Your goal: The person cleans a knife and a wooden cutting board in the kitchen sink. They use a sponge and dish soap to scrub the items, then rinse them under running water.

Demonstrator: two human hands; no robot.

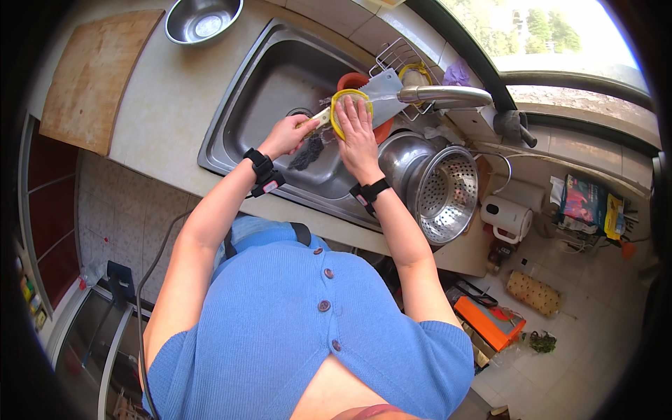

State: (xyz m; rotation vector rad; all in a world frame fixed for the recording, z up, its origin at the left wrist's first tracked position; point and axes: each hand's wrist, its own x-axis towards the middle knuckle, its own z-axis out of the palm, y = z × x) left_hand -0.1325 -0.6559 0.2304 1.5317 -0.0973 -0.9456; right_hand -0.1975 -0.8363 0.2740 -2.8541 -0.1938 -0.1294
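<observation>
Over the sink, my left hand [287, 135] grips the pale handle [322, 116] of a kitchen cleaver. Its broad metal blade [387, 94] points away toward the faucet [443, 95], with a hole near the far corner and teeth along one edge. My right hand [359, 142] lies with spread fingers on a round, yellow-rimmed scrubbing pad [340, 126], pressing it on the blade near the handle. Water runs from the faucet onto the blade. Beneath my hands is the stainless steel sink [262, 79]. An orange-red container [353, 81] is partly hidden behind the blade.
Right of the sink stand a metal bowl [401, 155] and a perforated colander [446, 194]. A wire rack [401, 55] holds another yellow-rimmed pad [416, 76]. To the left lie a wooden cutting board [100, 79] and a steel bowl [203, 23]. A white appliance [506, 218] stands farther right.
</observation>
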